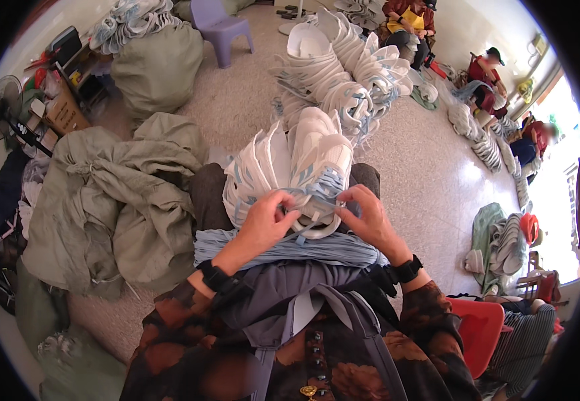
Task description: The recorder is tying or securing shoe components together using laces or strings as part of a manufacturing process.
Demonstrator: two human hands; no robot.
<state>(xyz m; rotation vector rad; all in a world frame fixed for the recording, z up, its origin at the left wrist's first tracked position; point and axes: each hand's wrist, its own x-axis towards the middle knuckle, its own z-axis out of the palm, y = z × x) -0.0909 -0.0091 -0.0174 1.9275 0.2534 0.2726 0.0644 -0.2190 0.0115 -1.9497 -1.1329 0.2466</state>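
Note:
A stack of white shoe uppers with light blue trim [290, 164] rests on my lap, fanned out away from me. My left hand [268, 220] and my right hand [366, 217] both pinch a light blue lace [320, 200] at the near upper of the stack. A thick bundle of light blue laces [283, 248] lies across my lap just below my hands. Both wrists wear black bands.
A long pile of the same white uppers [343, 67] runs away across the floor ahead. Grey-green sacks [123, 194] are heaped at my left. A purple stool [220, 27] stands at the back. Other people sit working at the right, and a red chair [480, 331] is beside me.

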